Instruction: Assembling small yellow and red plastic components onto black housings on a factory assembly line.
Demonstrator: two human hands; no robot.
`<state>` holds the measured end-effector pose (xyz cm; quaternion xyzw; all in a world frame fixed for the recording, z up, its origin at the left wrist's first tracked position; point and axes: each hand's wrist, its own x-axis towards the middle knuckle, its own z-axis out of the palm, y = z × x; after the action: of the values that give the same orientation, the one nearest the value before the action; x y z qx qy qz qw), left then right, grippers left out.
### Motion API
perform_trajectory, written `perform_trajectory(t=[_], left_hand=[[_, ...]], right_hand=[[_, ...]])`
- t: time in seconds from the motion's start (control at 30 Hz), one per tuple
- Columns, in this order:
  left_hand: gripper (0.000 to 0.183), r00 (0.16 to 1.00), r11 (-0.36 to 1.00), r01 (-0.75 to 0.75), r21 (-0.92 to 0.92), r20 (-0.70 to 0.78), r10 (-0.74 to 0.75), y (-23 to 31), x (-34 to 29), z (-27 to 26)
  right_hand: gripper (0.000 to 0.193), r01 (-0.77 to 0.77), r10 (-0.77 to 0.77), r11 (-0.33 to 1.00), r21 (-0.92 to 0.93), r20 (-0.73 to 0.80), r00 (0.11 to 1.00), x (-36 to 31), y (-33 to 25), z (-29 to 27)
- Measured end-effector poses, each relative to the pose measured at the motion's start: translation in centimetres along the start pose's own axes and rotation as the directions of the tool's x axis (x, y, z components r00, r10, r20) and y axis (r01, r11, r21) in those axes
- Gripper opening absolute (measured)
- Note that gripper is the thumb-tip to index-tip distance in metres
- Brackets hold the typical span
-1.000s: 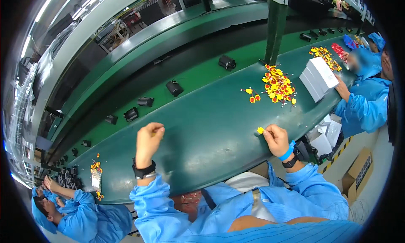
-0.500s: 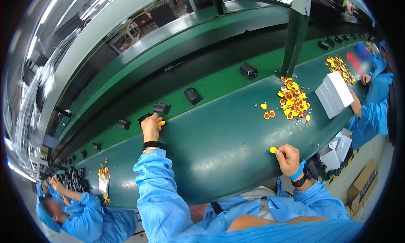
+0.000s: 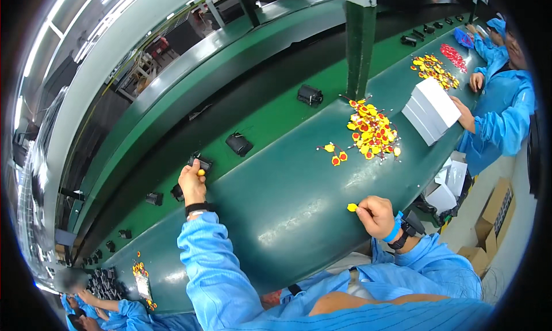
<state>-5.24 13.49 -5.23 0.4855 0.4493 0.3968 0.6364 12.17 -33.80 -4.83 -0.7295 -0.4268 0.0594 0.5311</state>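
Observation:
My left hand [image 3: 192,184] reaches over the far edge of the green work surface, its fingers closed with a small yellow piece [image 3: 201,172] at the fingertips. Those fingertips meet a black boxy part [image 3: 203,162] on the belt; whether they grip it I cannot make out. Nearer to me on the right, my right hand [image 3: 378,216] pinches another flat yellow piece [image 3: 352,207] between thumb and forefinger, just above the surface. A heap of yellow pieces with red centres and short leads [image 3: 371,130] lies beyond it. Several loose ones [image 3: 335,158] lie left of that heap.
More black parts [image 3: 238,144] sit spaced along the green belt. A green post [image 3: 359,55] rises behind the heap. At right, a co-worker [image 3: 497,112] holds white boxes [image 3: 431,110]; another yellow heap [image 3: 434,71] lies beyond. Other workers sit at lower left, beside black parts [image 3: 106,284].
The whole view has swung, so the scene sits further left. My left hand has come up against a black part on the belt. My right hand still pinches its yellow piece.

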Motion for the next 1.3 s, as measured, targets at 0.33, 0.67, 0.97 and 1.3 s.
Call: perform_trajectory(t=[0.33,0.67,0.97,1.3], left_hand=[[0.007,0.851,0.997,0.073,-0.026,0.523,-0.048,0.2,-19.4,7.2],[0.008,0.839,0.984,0.149,-0.1,0.54,-0.072,-3.6,-30.9,6.3],[0.006,0.852,0.991,-0.039,-0.13,0.514,0.101,-5.7,-34.8,6.0],[0.011,0.799,0.984,-0.142,-0.113,0.574,0.181,-5.7,-35.4,5.6]], right_hand=[[0.01,-0.075,0.075,0.997,-0.009,-0.028,0.997,-0.7,0.6,-0.1],[0.009,-0.361,0.341,0.714,0.6,0.153,0.928,-1.4,-0.5,0.3],[0.012,-0.484,0.197,0.559,0.673,0.459,0.866,-3.3,-5.2,2.6],[0.013,-0.458,0.176,0.633,0.624,0.46,0.87,-3.8,-5.7,3.1]])
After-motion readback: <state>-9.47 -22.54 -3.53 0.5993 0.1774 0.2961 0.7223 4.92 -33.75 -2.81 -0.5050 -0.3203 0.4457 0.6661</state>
